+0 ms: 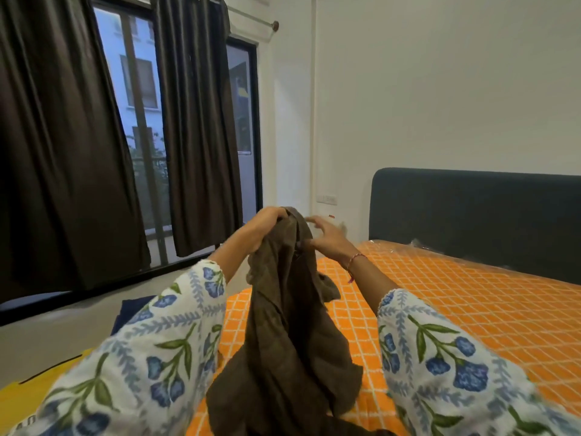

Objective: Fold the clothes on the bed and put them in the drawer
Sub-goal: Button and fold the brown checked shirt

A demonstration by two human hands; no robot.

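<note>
The left hand grips the crumpled olive-brown cloth garment held up over the near orange checked bedspread; the right hand, fingers spread, should catch the opposite top edge and shake it flat.

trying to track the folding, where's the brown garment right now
In the head view the brown garment hangs centre frame, gripped at its top by the left hand, right hand beside it, above the orange bedspread.
</note>
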